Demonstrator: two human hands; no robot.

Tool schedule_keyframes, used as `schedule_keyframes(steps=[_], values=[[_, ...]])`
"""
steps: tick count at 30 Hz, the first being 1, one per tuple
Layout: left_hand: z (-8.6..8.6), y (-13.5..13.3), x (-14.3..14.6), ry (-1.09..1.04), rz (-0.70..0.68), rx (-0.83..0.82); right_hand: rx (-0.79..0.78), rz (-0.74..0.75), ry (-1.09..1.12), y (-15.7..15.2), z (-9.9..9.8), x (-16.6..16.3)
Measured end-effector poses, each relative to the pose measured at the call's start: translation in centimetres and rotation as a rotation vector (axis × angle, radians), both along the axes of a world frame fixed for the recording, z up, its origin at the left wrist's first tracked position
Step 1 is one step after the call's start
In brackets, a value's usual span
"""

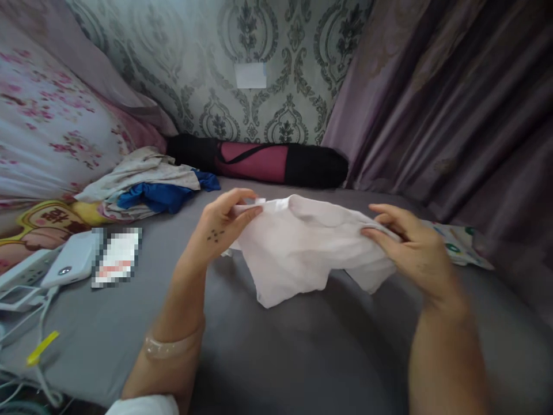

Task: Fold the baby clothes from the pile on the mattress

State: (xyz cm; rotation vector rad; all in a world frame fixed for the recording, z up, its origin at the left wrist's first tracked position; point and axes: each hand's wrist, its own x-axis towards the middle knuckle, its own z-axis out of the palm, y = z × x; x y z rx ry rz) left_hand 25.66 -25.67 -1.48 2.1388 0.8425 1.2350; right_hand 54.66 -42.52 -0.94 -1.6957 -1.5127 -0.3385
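A thin white garment point(298, 242) hangs stretched between my hands above the grey bed sheet; its exact kind is hard to make out. My left hand point(224, 219) pinches its upper left edge between thumb and fingers, where a small white label-like strip point(259, 202) shows. At the other end, my right hand point(410, 242) grips the upper right edge, thumb on the near side. The lower part of the cloth droops loosely in two lobes.
A black and maroon long bag point(254, 164) lies along the wall. Crumpled clothes point(159, 193), a power bank point(73, 259), a power strip point(28, 271) and cables are on the left. A patterned packet point(458, 245) lies behind my right hand. Curtains point(453, 104) hang at the right.
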Motion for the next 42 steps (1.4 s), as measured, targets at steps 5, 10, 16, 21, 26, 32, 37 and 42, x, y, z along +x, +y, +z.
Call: schedule_keyframes(steps=[5,10,16,21,26,32,37,42], values=[[-2.5,2.2,0.8,0.227,-0.142,-0.332,-0.164,0.115,0.129,1.1,-0.9,-0.1],[-2.8,2.5,1.5,0.204,-0.181,-0.207,-0.196,0.113,0.134,1.1,-0.9,-0.2],[-3.2,2.5,1.6,0.120,-0.245,-0.355,-0.319,0.172,0.143,1.0,-0.9,0.3],[-2.9,2.2,1.4,0.099,-0.280,-0.371,-0.424,0.135,0.080,0.8,-0.8,0.4],[-2.2,2.1,1.3,0.124,-0.317,-0.372,-0.388,0.082,0.006,1.1,-0.5,0.4],[0.3,2.3,1.0,0.140,-0.340,-0.290,-0.172,0.209,0.154,1.4,1.3,0.0],[3.6,2.8,-0.1,0.246,-0.428,-0.248,-0.201,0.285,0.320,1.4,3.6,0.5],[6.6,4.2,-0.9,0.350,-0.398,-0.193,-0.311,0.257,0.134,2.2,5.9,1.8]])
